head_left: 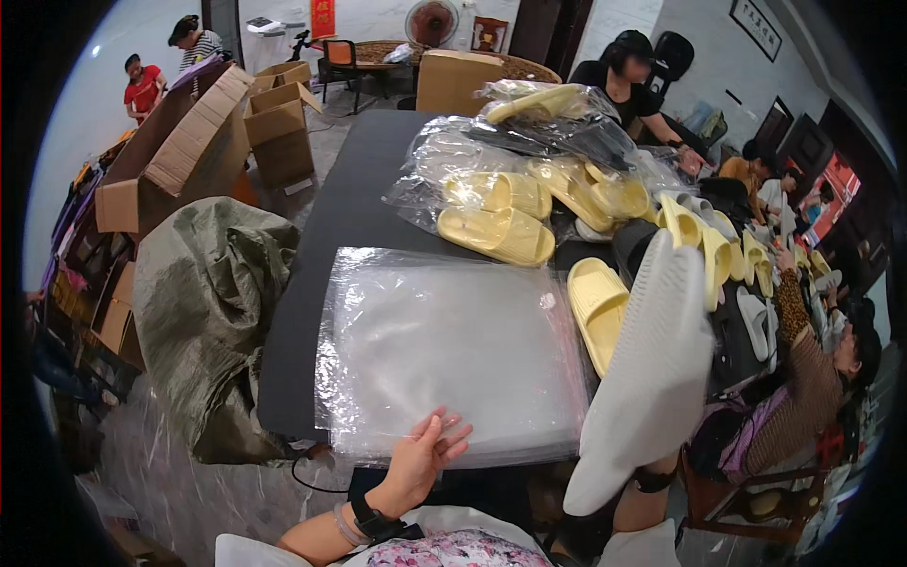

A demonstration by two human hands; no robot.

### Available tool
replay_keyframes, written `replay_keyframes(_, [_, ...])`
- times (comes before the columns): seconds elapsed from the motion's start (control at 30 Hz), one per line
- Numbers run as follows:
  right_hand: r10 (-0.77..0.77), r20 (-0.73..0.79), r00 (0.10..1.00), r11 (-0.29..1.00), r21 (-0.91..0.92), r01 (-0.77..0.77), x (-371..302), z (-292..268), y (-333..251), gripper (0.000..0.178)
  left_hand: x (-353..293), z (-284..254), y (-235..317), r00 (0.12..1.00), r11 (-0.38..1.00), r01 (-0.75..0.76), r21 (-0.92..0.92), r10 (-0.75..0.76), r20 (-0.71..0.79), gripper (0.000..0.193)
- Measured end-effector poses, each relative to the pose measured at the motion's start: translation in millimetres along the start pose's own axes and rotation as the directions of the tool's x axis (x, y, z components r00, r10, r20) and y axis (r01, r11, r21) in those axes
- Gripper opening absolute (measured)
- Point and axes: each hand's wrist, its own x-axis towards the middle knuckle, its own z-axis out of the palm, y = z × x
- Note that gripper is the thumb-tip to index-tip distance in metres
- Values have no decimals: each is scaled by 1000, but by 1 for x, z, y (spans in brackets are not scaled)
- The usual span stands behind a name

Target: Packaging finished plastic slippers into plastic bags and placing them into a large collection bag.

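A stack of clear plastic bags lies flat on the dark table in front of me. My left hand is over its near edge, fingers stretched and apart, holding nothing; whether the fingertips touch the top bag I cannot tell. To the right, a large whitish-grey slipper is held up at a slant, its ribbed sole showing. My right forearm rises behind it; the right hand is hidden by the slipper it holds up. Just left of that slipper, a loose yellow slipper rests on the table.
Bagged yellow slippers pile up beyond the stack. More yellow and white slippers line the right side, where several people work. A co-worker in black sits at the far right. A green woven sack and cardboard boxes stand left.
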Motion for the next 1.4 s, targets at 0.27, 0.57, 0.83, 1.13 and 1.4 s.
replay_keyframes(0.27, [-139, 260, 956, 968, -168, 186, 55, 82, -21, 35, 3, -11, -12, 987, 991, 128, -39, -123, 106, 49])
replay_keyframes(0.57, [9, 572, 820, 865, -416, 281, 56, 134, 66, 23, -41, 2, 55, 870, 272, -493, 826, 162, 466, 47])
replay_keyframes(0.83, [36, 576, 816, 894, -384, 232, 61, 134, 54, 24, 21, -85, 38, 645, -568, -94, 818, 591, 484, 62])
replay_keyframes(1.13, [-151, 909, 387, 930, -2, 367, 52, 199, -26, 19, 29, -104, 34, 701, -711, -36, 702, 483, 525, 56])
replay_keyframes(1.4, [-87, 866, 492, 885, -160, 438, 85, 257, 4, 17, 19, -88, 44, 691, -550, -148, 822, 538, 484, 59])
